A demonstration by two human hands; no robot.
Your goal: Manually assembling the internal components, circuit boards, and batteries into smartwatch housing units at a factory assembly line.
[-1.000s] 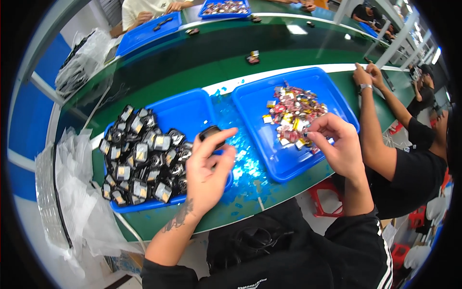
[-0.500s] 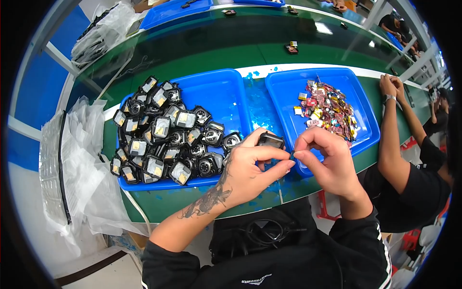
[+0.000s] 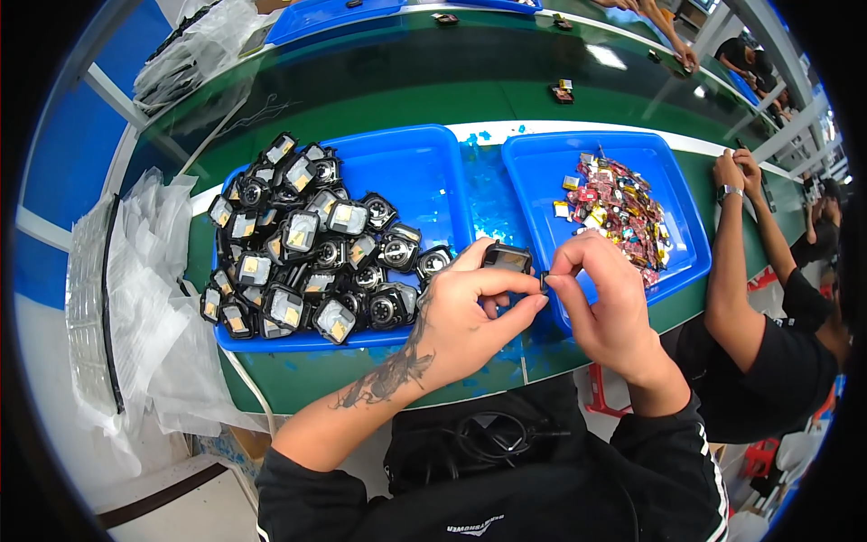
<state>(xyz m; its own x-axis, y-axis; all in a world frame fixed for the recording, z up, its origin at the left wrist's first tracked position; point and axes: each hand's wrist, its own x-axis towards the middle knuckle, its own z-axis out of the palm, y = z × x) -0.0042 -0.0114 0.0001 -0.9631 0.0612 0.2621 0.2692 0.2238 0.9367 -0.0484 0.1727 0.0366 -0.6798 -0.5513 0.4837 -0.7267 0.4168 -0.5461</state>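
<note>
My left hand is closed around a black watch case with a dark, glossy face, held over the gap between two blue trays. The thumb and fingertips of my right hand pinch together at the edge of the case, close to my left thumb. A tiny dark piece shows at those fingertips, too small to name. On my left, similar watch cases lie heaped in a blue tray. The right blue tray holds a pile of small red, yellow and silver parts.
Behind the trays a green belt carries a few small parts. Clear plastic sheets hang at the left. A co-worker's arms rest beside the right tray. Blue scraps litter the table between trays.
My right fingertips have shifted slightly up and left, beside the case. The parts on the belt have moved a little rightward. Another person's arm now reaches over the far belt.
</note>
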